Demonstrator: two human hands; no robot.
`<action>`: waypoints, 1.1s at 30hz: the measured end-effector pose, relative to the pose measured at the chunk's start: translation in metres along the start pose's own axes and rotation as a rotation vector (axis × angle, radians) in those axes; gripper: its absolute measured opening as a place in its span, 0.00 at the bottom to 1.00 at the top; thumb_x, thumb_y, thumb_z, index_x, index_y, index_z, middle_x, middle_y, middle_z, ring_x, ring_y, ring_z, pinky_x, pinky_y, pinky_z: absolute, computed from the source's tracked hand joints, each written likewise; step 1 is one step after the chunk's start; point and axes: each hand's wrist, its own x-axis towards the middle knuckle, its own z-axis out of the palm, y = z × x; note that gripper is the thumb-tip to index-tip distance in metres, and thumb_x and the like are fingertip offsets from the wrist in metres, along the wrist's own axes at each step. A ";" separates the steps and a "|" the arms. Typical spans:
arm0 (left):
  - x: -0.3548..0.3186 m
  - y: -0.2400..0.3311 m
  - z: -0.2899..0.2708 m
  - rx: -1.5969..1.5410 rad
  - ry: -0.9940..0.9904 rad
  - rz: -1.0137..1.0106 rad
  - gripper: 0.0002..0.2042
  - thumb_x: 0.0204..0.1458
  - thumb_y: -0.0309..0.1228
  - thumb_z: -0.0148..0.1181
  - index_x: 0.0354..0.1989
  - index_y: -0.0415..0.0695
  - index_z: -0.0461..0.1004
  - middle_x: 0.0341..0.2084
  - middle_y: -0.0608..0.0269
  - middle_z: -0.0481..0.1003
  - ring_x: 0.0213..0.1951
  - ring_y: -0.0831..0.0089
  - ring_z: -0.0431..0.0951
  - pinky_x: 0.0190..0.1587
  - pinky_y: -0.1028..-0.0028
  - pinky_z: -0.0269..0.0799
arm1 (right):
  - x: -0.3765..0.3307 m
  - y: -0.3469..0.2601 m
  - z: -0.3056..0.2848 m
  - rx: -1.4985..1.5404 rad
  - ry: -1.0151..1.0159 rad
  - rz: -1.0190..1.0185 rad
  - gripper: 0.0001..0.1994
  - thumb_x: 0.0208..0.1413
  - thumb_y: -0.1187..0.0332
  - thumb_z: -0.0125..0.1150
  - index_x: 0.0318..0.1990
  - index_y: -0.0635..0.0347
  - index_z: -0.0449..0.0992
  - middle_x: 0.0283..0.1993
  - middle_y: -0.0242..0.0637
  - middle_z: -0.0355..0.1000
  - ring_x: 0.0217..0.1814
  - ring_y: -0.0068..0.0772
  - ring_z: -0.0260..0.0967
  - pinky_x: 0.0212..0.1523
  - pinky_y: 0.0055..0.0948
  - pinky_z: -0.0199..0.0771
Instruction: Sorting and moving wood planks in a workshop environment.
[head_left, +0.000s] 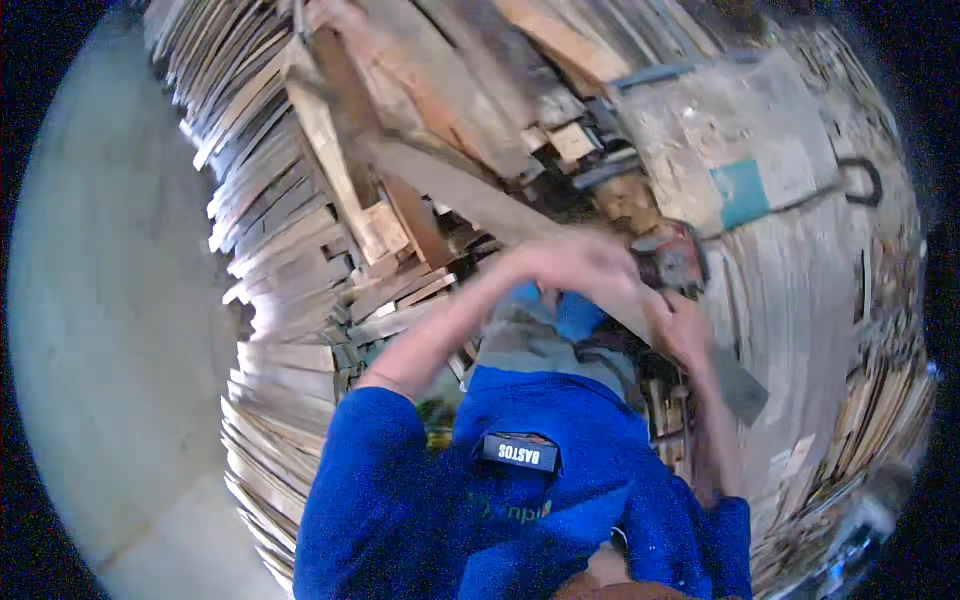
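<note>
A long wooden board [470,195] lies slantwise before me, running from the upper left down to the lower right. My left hand [580,262] is closed over its middle. Farther along toward its lower right end, my right hand [682,328] grips the same board. Both hands are blurred by motion, so the separate fingers hardly show. Just beyond the hands sits a red and dark tool [678,257], too smeared to tell its kind. The board's near end [742,388] sticks out past my right wrist.
Stacked planks [280,250] with uneven ends line the left, beside a pale floor [120,300]. Wood offcuts [385,235] lie ahead. A worn greyish panel [700,130] with a teal patch and a dark hooked handle [862,182] rests at the upper right.
</note>
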 end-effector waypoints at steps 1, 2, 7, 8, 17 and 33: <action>0.008 0.009 -0.021 0.263 0.142 -0.023 0.30 0.58 0.54 0.59 0.56 0.40 0.74 0.51 0.51 0.77 0.52 0.61 0.77 0.57 0.63 0.71 | -0.026 0.032 -0.024 -0.019 -0.017 -0.002 0.29 0.58 0.39 0.54 0.29 0.61 0.78 0.32 0.54 0.76 0.38 0.59 0.74 0.39 0.52 0.71; 0.020 0.019 -0.029 0.568 0.315 -0.025 0.30 0.53 0.57 0.59 0.49 0.41 0.78 0.46 0.48 0.78 0.49 0.55 0.78 0.52 0.62 0.73 | -0.054 0.081 -0.036 -0.070 -0.026 -0.026 0.28 0.58 0.39 0.53 0.33 0.59 0.79 0.34 0.53 0.77 0.39 0.58 0.75 0.40 0.51 0.72; 0.063 0.015 -0.008 0.870 -0.075 -0.300 0.41 0.50 0.65 0.57 0.53 0.35 0.74 0.46 0.43 0.78 0.48 0.51 0.78 0.52 0.59 0.72 | -0.174 0.213 -0.115 0.173 -0.011 0.235 0.25 0.56 0.38 0.55 0.37 0.51 0.81 0.33 0.47 0.77 0.37 0.51 0.76 0.38 0.46 0.75; 0.075 0.011 0.004 0.944 -0.096 -0.213 0.40 0.51 0.63 0.58 0.57 0.35 0.72 0.48 0.44 0.77 0.51 0.51 0.77 0.54 0.60 0.72 | -0.197 0.243 -0.116 0.048 0.061 0.320 0.27 0.56 0.36 0.54 0.38 0.51 0.81 0.33 0.47 0.77 0.36 0.52 0.76 0.37 0.48 0.75; 0.244 0.061 0.199 1.170 -0.136 -0.143 0.27 0.54 0.54 0.61 0.45 0.38 0.78 0.37 0.42 0.79 0.40 0.48 0.80 0.45 0.57 0.73 | -0.332 0.385 -0.098 -0.080 0.540 0.303 0.25 0.56 0.44 0.57 0.52 0.53 0.77 0.57 0.41 0.72 0.63 0.46 0.64 0.62 0.44 0.63; 0.479 0.066 0.481 1.395 -0.345 -0.032 0.38 0.54 0.69 0.42 0.44 0.42 0.80 0.43 0.42 0.79 0.48 0.46 0.78 0.49 0.52 0.73 | -0.303 0.510 -0.046 -0.251 0.575 0.498 0.48 0.45 0.38 0.67 0.71 0.52 0.58 0.65 0.48 0.62 0.68 0.52 0.58 0.65 0.56 0.58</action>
